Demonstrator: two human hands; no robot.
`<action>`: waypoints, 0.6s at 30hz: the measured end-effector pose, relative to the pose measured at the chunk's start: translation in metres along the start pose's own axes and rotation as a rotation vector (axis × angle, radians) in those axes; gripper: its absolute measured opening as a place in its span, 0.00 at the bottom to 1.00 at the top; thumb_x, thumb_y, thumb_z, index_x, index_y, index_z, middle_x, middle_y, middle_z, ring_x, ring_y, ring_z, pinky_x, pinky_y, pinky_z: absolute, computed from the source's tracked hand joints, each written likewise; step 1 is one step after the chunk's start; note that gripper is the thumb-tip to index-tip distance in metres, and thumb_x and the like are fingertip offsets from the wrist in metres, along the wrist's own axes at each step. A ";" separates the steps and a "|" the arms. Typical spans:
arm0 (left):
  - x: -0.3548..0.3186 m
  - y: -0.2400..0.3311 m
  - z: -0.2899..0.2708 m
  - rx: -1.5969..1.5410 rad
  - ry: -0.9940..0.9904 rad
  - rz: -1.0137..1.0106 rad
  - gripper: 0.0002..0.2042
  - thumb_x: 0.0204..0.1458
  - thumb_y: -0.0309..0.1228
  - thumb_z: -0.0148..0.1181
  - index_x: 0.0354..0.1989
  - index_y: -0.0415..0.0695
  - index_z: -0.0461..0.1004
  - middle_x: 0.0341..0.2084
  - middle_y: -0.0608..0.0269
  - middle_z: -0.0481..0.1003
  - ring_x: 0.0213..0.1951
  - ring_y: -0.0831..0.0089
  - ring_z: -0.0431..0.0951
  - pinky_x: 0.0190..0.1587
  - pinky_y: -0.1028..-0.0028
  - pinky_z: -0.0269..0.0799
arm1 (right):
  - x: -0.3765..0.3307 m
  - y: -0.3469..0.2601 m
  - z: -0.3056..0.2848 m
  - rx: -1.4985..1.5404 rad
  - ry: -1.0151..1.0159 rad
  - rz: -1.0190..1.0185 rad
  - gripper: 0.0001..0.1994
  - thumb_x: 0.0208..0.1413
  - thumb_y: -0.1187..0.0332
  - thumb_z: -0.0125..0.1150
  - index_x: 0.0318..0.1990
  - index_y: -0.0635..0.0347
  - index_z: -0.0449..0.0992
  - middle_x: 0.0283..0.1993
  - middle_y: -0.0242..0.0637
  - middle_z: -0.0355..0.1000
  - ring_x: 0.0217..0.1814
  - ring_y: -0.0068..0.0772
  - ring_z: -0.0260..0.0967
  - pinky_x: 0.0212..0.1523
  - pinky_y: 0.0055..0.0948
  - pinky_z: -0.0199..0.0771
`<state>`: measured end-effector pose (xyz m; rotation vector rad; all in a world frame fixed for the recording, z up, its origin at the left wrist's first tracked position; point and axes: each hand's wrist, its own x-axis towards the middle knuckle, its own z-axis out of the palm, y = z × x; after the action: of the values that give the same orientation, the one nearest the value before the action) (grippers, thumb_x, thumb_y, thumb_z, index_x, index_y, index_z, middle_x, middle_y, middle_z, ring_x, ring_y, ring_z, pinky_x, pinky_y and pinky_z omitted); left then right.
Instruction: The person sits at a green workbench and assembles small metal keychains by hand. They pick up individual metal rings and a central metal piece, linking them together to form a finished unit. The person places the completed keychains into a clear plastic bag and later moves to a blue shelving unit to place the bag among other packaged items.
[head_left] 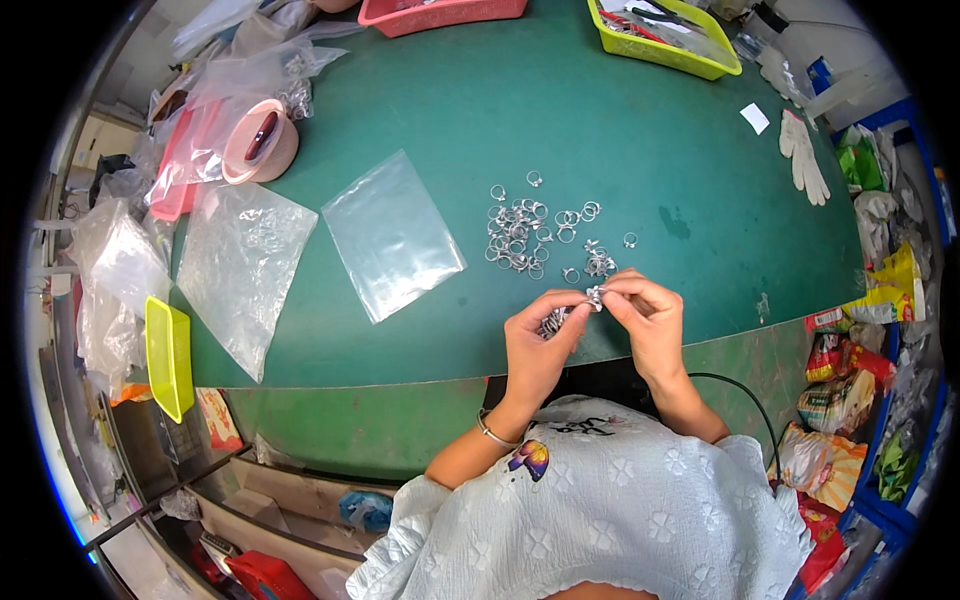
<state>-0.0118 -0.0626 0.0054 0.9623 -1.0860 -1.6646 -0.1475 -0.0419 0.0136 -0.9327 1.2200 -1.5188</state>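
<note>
At the table's near edge, my left hand (535, 350) and my right hand (650, 318) meet, both pinching a small silver metal ring piece (595, 297) between thumbs and fingertips. More silver rings (553, 322) are bunched within my left hand, partly covered by its fingers. Just beyond my hands lies a tight cluster of rings (599, 262). Farther off and to the left spreads a loose pile of similar rings (515, 235), each with a small lump on its band. A few single rings lie apart around it.
On the green table (420, 110), a clear flat bag (393, 240) and a crumpled plastic bag (245, 260) lie left. A pink tub (285, 150) stands behind them. Yellow-green (690, 60) and pink trays (440, 14) sit at the back; a white glove (802, 155) lies right.
</note>
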 end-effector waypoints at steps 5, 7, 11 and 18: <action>0.001 -0.001 -0.001 -0.218 -0.062 -0.129 0.07 0.51 0.22 0.52 0.39 0.36 0.72 0.28 0.61 0.72 0.23 0.81 0.67 0.22 0.83 0.61 | 0.004 0.006 -0.012 0.519 -0.059 0.365 0.06 0.53 0.71 0.56 0.35 0.65 0.73 0.31 0.35 0.70 0.36 0.24 0.66 0.39 0.23 0.65; 0.003 -0.004 -0.004 -0.434 -0.075 -0.248 0.09 0.52 0.22 0.51 0.40 0.36 0.71 0.29 0.61 0.71 0.26 0.80 0.67 0.23 0.82 0.62 | 0.005 0.005 -0.011 0.636 -0.114 0.435 0.07 0.54 0.69 0.54 0.34 0.64 0.72 0.30 0.34 0.69 0.35 0.24 0.65 0.39 0.23 0.65; 0.004 -0.001 -0.008 -0.633 -0.104 -0.306 0.11 0.51 0.24 0.52 0.44 0.37 0.70 0.30 0.62 0.70 0.28 0.80 0.67 0.25 0.82 0.62 | 0.005 0.004 -0.010 0.724 -0.184 0.536 0.07 0.55 0.68 0.52 0.33 0.62 0.72 0.30 0.32 0.69 0.34 0.24 0.64 0.38 0.22 0.64; 0.002 0.005 0.003 -0.385 -0.070 -0.187 0.12 0.52 0.26 0.52 0.45 0.38 0.69 0.26 0.66 0.67 0.24 0.83 0.63 0.21 0.83 0.57 | -0.001 0.007 -0.010 0.527 -0.147 0.516 0.06 0.54 0.72 0.52 0.34 0.64 0.73 0.31 0.34 0.71 0.33 0.20 0.65 0.37 0.21 0.64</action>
<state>-0.0140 -0.0648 0.0104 0.7743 -0.6964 -1.9821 -0.1554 -0.0385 0.0044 -0.3352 0.8059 -1.2314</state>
